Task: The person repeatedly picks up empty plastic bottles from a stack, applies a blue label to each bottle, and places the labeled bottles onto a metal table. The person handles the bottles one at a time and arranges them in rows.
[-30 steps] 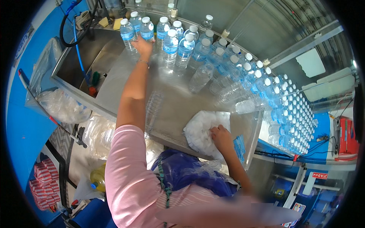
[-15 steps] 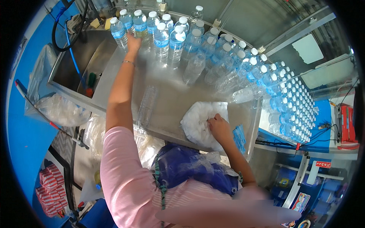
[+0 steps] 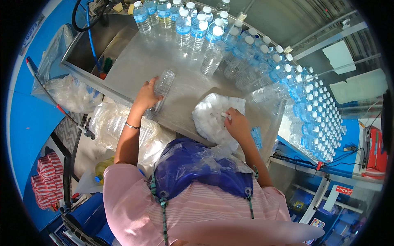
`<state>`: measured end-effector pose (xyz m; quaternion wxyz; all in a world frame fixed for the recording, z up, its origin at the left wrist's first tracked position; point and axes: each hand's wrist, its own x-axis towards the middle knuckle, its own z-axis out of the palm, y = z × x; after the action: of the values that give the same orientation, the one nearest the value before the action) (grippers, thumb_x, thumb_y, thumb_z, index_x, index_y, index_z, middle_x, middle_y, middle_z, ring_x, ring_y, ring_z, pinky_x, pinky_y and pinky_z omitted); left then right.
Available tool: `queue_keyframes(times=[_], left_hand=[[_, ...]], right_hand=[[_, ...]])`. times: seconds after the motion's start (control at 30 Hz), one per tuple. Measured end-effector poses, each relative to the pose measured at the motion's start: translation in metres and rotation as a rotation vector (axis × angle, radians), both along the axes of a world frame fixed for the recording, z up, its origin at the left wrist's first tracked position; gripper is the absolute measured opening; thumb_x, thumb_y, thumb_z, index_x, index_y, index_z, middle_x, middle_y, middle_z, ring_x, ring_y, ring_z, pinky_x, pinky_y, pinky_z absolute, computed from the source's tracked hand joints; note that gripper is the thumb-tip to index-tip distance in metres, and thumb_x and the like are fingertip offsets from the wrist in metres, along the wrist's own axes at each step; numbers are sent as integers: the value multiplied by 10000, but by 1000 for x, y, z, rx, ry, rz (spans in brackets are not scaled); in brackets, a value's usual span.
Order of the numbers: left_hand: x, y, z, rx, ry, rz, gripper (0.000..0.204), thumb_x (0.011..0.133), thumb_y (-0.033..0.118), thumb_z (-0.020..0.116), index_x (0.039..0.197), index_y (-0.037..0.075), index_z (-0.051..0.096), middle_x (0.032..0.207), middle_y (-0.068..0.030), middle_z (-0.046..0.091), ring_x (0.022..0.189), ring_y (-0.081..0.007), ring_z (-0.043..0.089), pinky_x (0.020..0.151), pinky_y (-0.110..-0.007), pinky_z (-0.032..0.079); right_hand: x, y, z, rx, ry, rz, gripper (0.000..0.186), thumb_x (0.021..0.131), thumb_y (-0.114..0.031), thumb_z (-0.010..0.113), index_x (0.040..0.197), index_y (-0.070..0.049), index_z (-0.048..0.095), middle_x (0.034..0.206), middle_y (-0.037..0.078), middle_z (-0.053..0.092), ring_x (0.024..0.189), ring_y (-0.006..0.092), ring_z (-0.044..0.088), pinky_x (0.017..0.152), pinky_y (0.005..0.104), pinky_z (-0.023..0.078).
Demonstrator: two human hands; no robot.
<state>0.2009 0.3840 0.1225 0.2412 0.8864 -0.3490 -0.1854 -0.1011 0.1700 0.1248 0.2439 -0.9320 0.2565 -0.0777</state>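
2 hands are busy on the metal table point(image 3: 127, 61), and both have something new to do now. Half a second ago, the left hand point(image 3: 147, 97) was up with the standing bottles point(image 3: 183, 29), far past the white bag point(image 3: 238, 104) and off to its left. Now it is back nearer the bag, with its fingers bent on 1 clear bottle point(image 3: 166, 82). That bottle lies on its side, just left of the bag. It has no label that I can see. I cannot tell if the fingers hold it tight or only touch it.

The right hand point(image 3: 238, 125) is at the bag's right side, over the pile of white caps point(image 3: 205, 115) inside. Before, I could see nothing in its fingers. Now the tips pinch 1 small white thing point(image 3: 225, 115), which looks like a cap.

So I think the work has moved on: the bottles past the bag stand with no hand on them, and the hands have 1 bottle and 1 cap to work with. The blue packet point(image 3: 256, 137) stays right of the bag, untouched.
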Motion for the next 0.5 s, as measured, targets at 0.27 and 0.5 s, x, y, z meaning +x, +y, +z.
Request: queue_keyframes(times=[0.27,0.5], left_hand=[[-35,-12,45,-427,990,29,623,905,422,614,1396,88,426,960,-143,678,749,-183,667,660,-316,542],[-126,-75,68,-399,922,-150,607,995,493,388,1351,9,471,822,-149,690,629,-166,635,560,-251,509]], right_hand=[[2,5,17,51,-47,48,466,803,-208,671,1240,-106,543,1138,161,557,996,371,591,801,454,502],[-6,5,32,-24,-448,121,668,727,-208,788,1307,-66,490,1243,144,536,1143,312,514,891,408,475]])
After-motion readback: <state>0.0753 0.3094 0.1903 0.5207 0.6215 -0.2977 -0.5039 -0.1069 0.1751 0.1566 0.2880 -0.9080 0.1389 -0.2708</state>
